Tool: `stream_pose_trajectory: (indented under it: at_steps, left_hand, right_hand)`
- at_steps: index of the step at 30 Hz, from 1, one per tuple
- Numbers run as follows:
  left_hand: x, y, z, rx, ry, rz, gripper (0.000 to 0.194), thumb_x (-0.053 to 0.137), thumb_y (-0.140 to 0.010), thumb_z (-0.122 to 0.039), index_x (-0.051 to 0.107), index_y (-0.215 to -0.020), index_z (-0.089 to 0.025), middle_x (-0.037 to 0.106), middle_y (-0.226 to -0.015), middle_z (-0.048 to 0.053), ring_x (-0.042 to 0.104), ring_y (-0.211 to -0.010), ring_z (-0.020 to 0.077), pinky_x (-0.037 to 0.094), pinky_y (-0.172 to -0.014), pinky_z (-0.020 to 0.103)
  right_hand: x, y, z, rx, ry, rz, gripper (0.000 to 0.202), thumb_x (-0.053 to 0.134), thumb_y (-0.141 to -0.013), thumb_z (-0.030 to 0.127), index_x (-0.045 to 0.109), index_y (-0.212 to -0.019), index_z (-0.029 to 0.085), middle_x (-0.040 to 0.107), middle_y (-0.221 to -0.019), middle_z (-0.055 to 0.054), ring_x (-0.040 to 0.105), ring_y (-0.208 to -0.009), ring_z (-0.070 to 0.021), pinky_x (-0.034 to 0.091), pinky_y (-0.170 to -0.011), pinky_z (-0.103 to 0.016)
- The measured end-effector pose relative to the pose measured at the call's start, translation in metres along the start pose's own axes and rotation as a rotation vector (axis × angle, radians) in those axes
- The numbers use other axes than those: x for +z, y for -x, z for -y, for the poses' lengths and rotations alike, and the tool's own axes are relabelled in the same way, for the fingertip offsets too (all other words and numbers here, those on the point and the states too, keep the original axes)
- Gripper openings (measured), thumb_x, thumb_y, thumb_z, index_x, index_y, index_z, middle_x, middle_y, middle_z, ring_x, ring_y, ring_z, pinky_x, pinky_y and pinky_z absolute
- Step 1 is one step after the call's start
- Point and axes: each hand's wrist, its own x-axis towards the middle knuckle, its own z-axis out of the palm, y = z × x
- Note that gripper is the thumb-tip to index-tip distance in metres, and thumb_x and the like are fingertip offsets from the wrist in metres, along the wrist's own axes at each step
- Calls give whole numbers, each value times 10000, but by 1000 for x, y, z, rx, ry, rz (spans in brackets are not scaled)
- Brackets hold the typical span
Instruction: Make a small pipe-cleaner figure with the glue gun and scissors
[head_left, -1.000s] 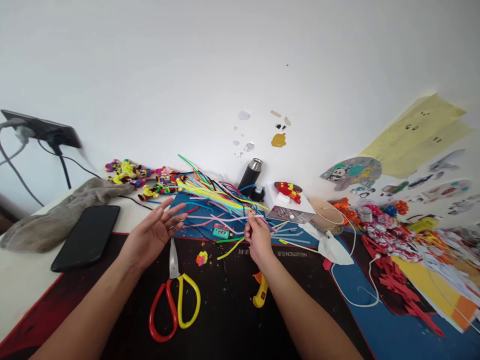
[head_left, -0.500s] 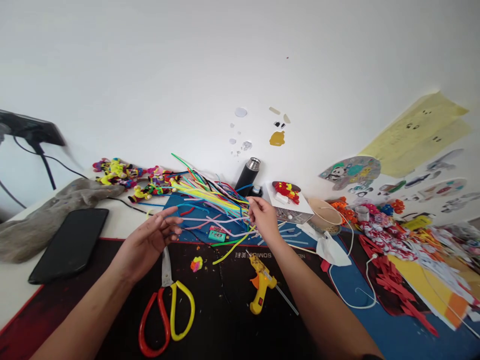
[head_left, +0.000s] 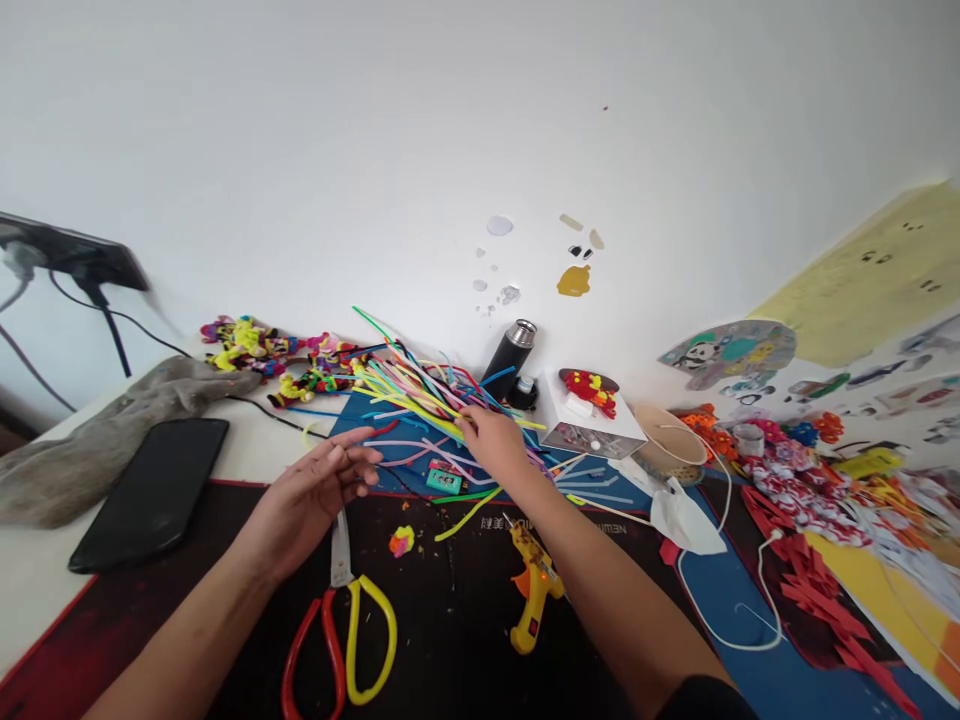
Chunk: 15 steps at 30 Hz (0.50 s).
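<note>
My right hand (head_left: 496, 445) reaches into a loose heap of coloured pipe cleaners (head_left: 405, 385), its fingertips pinched on a pipe cleaner; which strand exactly is hard to make out. To the left, my left hand (head_left: 319, 490) hovers above the mat with fingers apart and slightly curled, holding nothing. Beneath it lie scissors (head_left: 341, 560) with one red and one yellow handle. A yellow glue gun (head_left: 534, 590) rests on the dark mat under my right forearm. Between the hands are a small teal box (head_left: 444, 478) and a pink-and-yellow flower-like piece (head_left: 402, 541).
Behind the heap stand a black flask (head_left: 508, 362) and a white box (head_left: 600, 432) bearing a red figure. At left lie a black phone (head_left: 150, 495), a grey driftwood-like piece (head_left: 112, 440) and fuzzy figures (head_left: 251, 345). White tissue (head_left: 686, 515) and red strips (head_left: 821, 595) are at right.
My right hand has shifted slightly left and deeper over the pipe cleaners. My left hand stays nearly in place, its fingers a little more curled. The whole view has turned slightly left.
</note>
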Motion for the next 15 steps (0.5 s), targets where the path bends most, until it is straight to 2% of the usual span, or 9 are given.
stream_pose_trajectory:
  at_steps: [3, 7, 15]
  left_hand:
    - [1, 1, 2, -8, -1, 19, 466, 862, -854, -425, 804, -1251, -189, 804, -1055, 122, 709, -866, 240, 597, -751, 326]
    - [3, 2, 3, -15, -15, 29, 445, 849, -866, -417, 804, -1246, -190, 803, -1061, 130, 708, -867, 243, 588, -758, 330]
    - [4, 2, 4, -11, -60, 10, 444, 872, -840, -415, 821, -1220, -192, 800, -1050, 133, 707, -866, 252, 585, -753, 327]
  right_hand:
    - [9, 13, 8, -40, 60, 55, 345, 590, -1085, 406, 727, -1372, 270, 836, -1166, -88, 772, -1053, -273, 492, -879, -321]
    - [16, 23, 15, -71, 106, 106, 344, 588, -1089, 399, 707, -1394, 294, 826, -1228, -73, 782, -1058, -265, 505, -867, -315]
    - [22, 24, 19, -78, 160, 126, 325, 560, -1094, 352, 685, -1381, 265, 835, -1139, -91, 793, -1030, -280, 511, -831, -330]
